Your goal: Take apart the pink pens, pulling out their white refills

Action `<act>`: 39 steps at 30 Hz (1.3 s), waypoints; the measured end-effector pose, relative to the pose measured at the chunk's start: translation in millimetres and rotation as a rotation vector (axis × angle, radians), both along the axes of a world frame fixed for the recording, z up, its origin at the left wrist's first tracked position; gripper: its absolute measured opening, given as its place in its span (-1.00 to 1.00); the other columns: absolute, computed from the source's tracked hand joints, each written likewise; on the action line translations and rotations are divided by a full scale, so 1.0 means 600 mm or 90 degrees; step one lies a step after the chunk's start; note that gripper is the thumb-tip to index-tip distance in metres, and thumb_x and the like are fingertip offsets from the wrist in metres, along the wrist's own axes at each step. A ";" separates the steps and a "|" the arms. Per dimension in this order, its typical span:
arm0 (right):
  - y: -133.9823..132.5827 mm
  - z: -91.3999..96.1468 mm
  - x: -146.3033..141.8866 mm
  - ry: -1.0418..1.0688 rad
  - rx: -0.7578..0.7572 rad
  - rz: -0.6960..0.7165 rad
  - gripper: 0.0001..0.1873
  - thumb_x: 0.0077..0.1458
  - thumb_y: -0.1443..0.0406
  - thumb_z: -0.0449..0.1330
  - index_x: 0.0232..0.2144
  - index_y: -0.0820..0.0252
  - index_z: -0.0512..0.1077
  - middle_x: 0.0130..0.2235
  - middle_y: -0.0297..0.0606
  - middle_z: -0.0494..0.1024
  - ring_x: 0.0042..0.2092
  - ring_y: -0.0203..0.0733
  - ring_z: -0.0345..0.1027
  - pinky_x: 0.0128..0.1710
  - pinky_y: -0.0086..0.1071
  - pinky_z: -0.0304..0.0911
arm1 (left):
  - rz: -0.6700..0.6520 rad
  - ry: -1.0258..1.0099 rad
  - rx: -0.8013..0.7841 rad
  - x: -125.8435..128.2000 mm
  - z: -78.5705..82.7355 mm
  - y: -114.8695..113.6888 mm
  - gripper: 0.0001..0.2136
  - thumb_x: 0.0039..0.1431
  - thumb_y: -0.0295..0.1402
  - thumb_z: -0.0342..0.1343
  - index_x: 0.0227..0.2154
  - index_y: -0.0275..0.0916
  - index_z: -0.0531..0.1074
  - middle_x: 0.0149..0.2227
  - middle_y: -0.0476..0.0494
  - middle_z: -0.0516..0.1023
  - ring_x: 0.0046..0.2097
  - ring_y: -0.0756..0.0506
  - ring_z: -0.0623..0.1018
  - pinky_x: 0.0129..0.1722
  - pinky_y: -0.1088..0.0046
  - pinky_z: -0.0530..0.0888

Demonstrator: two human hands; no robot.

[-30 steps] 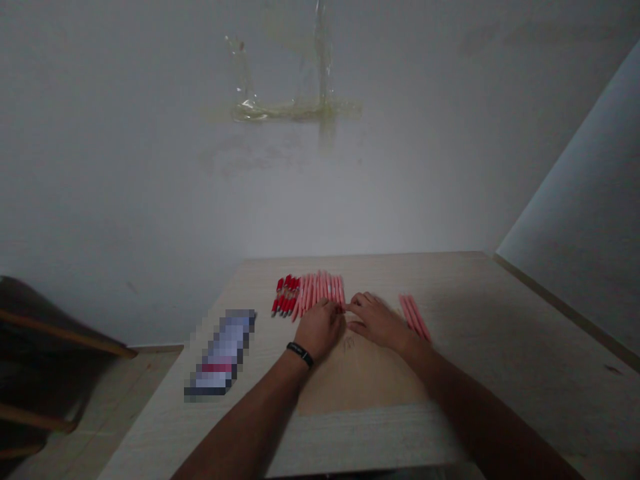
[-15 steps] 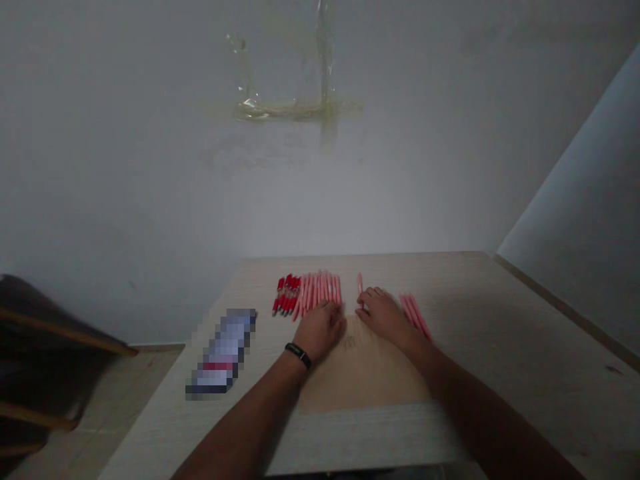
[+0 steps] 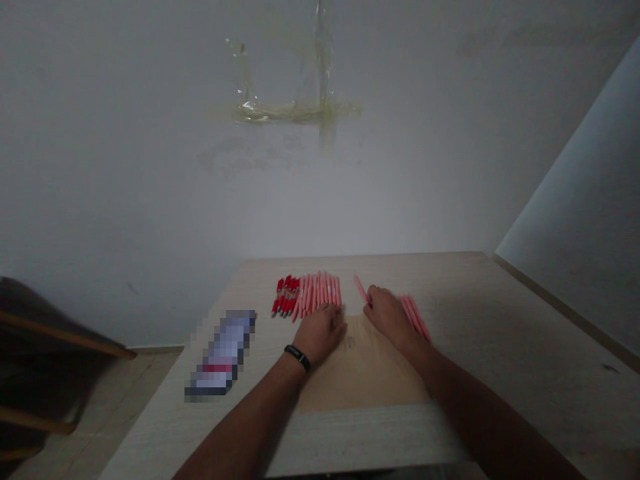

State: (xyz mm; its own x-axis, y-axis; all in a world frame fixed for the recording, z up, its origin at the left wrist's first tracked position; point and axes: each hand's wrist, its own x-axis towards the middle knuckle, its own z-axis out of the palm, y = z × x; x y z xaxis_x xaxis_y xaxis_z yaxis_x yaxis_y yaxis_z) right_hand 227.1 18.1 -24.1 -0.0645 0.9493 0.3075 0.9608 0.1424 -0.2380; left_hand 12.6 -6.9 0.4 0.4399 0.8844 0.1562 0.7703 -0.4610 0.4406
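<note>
Fingers of the right hand (image 3: 389, 315) pinch a single pink pen (image 3: 359, 287), slanting between a row of pens (image 3: 316, 291) and a smaller group (image 3: 415, 316). Whether the left hand (image 3: 318, 331), at the row's near end, grips anything I cannot tell; brown paper (image 3: 365, 381) lies between the forearms on the surface (image 3: 445, 277).

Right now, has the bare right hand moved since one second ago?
Yes: the right hand moved rightward, toward the small group of slim pink pens.
</note>
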 end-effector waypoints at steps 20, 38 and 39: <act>-0.020 0.034 0.010 0.075 0.081 0.077 -0.91 0.12 0.35 0.18 -0.44 0.18 0.37 -0.34 -0.24 0.49 -0.25 -0.18 0.33 -0.25 -0.38 0.12 | 0.033 -0.168 -0.048 -0.005 0.003 0.000 -0.64 0.18 -0.17 0.11 -0.04 -0.26 0.46 -0.13 -0.23 0.57 -0.15 -0.16 0.52 -0.18 0.36 0.39; -0.050 0.041 0.001 0.187 0.025 0.335 -0.87 0.09 0.31 0.26 -0.38 0.17 0.34 -0.32 -0.33 0.42 -0.28 -0.24 0.27 -0.29 -0.40 0.12 | 0.149 -0.662 -0.342 -0.004 -0.005 0.020 -0.61 0.00 -0.03 0.24 -0.43 -0.34 0.49 -0.43 -0.09 0.51 -0.51 0.06 0.42 -0.58 0.58 0.19; -0.051 0.043 0.000 0.187 0.024 0.341 -0.87 0.09 0.32 0.26 -0.38 0.17 0.34 -0.32 -0.32 0.42 -0.27 -0.24 0.27 -0.27 -0.40 0.13 | 0.152 -0.673 -0.348 -0.004 -0.005 0.020 -0.63 0.00 -0.04 0.24 -0.42 -0.33 0.49 -0.44 -0.09 0.50 -0.52 0.06 0.42 -0.59 0.58 0.18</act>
State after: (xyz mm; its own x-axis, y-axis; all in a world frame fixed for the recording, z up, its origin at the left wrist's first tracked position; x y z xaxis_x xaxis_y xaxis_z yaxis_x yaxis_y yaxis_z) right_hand 227.2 -12.7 1.6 -0.4369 0.7964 0.4181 0.6482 0.6010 -0.4675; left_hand 10.2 5.1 -2.6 0.1377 0.9873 -0.0799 -0.0465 0.0870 0.9951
